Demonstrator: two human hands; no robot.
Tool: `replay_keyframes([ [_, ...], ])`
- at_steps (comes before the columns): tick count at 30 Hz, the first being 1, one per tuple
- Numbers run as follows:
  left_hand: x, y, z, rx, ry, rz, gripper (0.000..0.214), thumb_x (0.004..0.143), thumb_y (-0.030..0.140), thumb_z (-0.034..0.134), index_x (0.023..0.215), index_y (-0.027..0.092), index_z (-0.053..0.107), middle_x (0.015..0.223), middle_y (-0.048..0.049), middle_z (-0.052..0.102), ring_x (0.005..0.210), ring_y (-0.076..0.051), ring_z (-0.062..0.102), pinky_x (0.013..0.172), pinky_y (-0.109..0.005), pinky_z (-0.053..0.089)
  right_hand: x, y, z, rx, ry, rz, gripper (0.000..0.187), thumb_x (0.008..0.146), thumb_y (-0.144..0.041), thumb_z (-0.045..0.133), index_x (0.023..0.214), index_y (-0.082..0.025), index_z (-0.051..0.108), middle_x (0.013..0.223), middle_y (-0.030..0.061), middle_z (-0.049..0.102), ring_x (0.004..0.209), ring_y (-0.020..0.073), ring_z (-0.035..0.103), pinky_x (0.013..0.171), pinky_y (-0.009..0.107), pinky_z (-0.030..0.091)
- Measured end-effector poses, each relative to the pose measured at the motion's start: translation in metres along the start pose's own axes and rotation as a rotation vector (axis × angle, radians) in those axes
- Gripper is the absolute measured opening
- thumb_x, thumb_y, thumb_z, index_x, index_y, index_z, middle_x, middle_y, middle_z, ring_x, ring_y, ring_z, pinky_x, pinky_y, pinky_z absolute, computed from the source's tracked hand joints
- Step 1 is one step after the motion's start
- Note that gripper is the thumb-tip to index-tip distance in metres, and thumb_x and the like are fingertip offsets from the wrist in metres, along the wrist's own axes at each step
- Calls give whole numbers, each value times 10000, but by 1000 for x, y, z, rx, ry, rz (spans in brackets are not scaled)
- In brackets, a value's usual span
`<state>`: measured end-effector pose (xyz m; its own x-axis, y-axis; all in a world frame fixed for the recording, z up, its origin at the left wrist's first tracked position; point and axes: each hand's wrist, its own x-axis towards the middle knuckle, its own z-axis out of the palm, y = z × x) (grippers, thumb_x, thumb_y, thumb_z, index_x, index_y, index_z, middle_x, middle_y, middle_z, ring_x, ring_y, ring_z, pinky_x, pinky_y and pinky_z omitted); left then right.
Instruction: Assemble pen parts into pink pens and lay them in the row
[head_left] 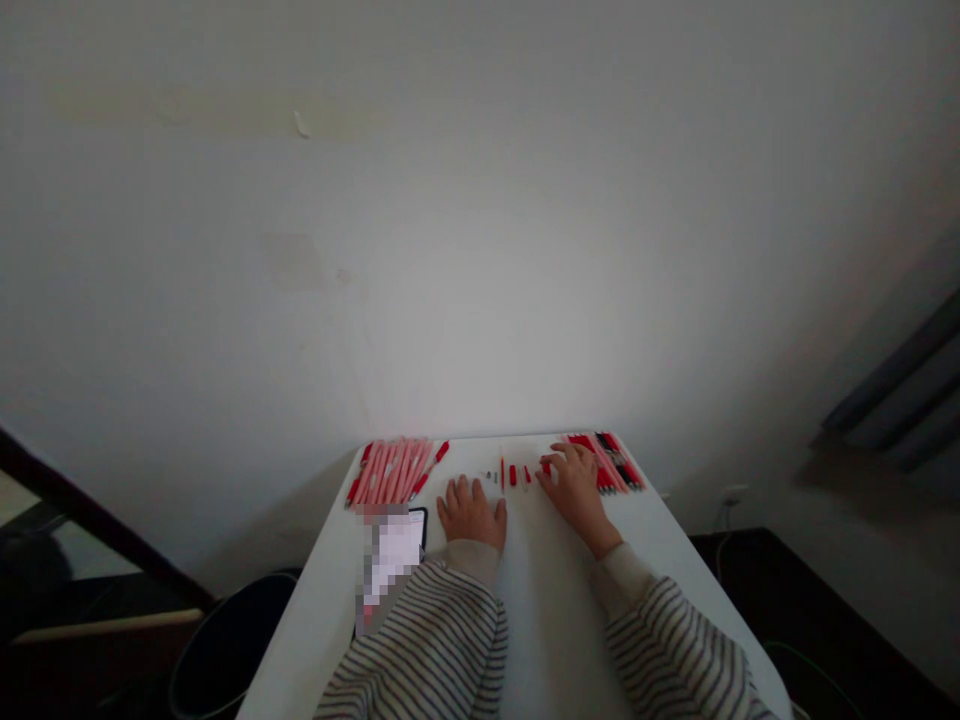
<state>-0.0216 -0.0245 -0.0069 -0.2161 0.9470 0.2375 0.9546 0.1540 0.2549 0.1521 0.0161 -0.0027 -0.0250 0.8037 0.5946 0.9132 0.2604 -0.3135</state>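
Observation:
My left hand [472, 514] lies flat on the white table, fingers spread, with nothing in it. Beside its fingertips is a row of pen parts: tiny grey pieces [491, 477], a thin red refill [502, 472], a short red piece [513, 475] and a smaller red piece [527, 474]. At the right end of that row, the bent thumb and forefinger of my right hand [571, 482] close around a small red pen part [546, 467], partly hidden by the fingers. The other fingers of that hand reach over the edge of the right-hand group of pens [619, 465].
Many pink and red pens [394, 470] lie side by side at the table's back left. A phone [401, 550], partly blurred out, lies left of my left forearm. The white table [551, 640] meets the wall [480, 250]. A dark bin [232, 640] stands at the lower left.

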Motion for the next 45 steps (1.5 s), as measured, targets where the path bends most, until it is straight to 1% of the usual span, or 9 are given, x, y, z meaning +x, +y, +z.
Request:
replay_keyframes([
  [2,0,0,3,-14,76,-4,522,799,395,498,1257,149,543,1397,-131,469,1327,-326,330,1095,-550,255,0,8,0,33,42,-11,170,799,-325,628,905,-202,678,1123,97,605,1123,290,421,962,476,323],
  [5,-1,2,5,-46,171,15,461,774,341,537,1205,183,584,1342,-116,510,1298,-320,355,1075,-547,274,-1,19,-3,85,70,-23,141,823,-318,605,788,-199,671,1047,92,633,1078,271,452,945,448,336],
  [10,0,12,5,-109,231,84,382,746,324,595,1115,232,632,1297,-91,537,1264,-307,382,1065,-573,269,-5,31,-8,134,130,-10,162,818,-328,619,732,-212,692,931,88,638,1030,268,448,924,440,337],
  [16,7,30,10,-163,236,158,291,726,296,642,1015,299,672,1266,-63,544,1254,-289,393,1079,-617,224,-13,35,-8,138,167,24,120,775,-311,664,711,-222,713,929,93,614,1023,275,423,890,438,348],
  [21,14,45,15,-184,244,192,175,732,302,642,898,288,697,1272,-53,544,1257,-285,391,1094,-633,183,-15,34,-9,125,186,17,101,776,-273,658,709,-219,710,921,91,611,1005,260,440,895,445,352],
  [26,22,55,19,-188,201,194,129,727,287,640,840,278,703,1281,-41,542,1279,-284,368,1105,-656,124,-17,38,-5,100,195,29,72,778,-243,655,731,-226,707,924,73,618,986,248,452,891,437,362],
  [33,27,59,23,-181,162,188,148,741,278,611,840,264,719,1298,-47,536,1289,-291,356,1108,-673,102,-19,41,2,108,204,57,58,770,-258,665,742,-234,710,936,71,629,995,253,441,887,427,374],
  [38,26,59,21,-179,153,197,146,747,287,604,830,261,722,1301,-41,542,1297,-296,356,1109,-671,118,-19,40,2,124,195,59,96,794,-269,638,757,-229,716,940,78,633,1000,257,446,892,422,366],
  [45,27,60,24,-208,190,230,150,764,272,581,778,236,725,1283,-47,559,1284,-295,378,1113,-657,155,-18,40,0,148,178,49,174,846,-295,566,776,-221,708,910,77,643,968,243,482,889,411,357],
])
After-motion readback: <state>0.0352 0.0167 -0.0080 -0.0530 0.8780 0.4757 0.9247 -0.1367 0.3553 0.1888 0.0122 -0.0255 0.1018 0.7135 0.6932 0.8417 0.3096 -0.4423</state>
